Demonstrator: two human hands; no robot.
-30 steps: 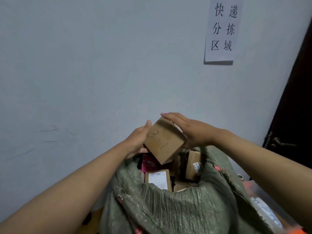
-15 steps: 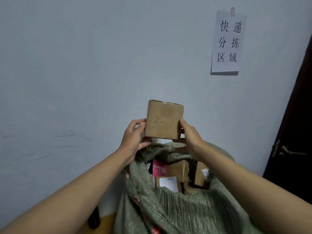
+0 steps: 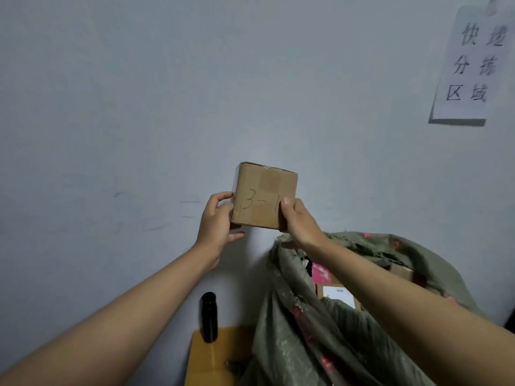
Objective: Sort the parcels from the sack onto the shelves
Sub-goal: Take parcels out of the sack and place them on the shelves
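A small brown cardboard parcel (image 3: 264, 195) marked "3-1" is held up in front of the pale wall. My left hand (image 3: 216, 218) grips its left side and my right hand (image 3: 296, 221) grips its lower right corner, thumb on the front face. Below and to the right stands the open green woven sack (image 3: 320, 330). Inside it I see a pink parcel (image 3: 320, 273), a box with a white label (image 3: 338, 298) and another brown box (image 3: 401, 271). No shelf is in view.
A black cylinder (image 3: 209, 316) stands on a yellow-brown surface (image 3: 217, 355) left of the sack. A paper sign (image 3: 471, 65) with Chinese characters hangs on the wall at the top right. A dark door edge (image 3: 511, 316) shows at the far right.
Both hands lifted the parcel out of the sack and turned its "3-1" face toward me. The view has swung left, so the sack now sits at the lower right.
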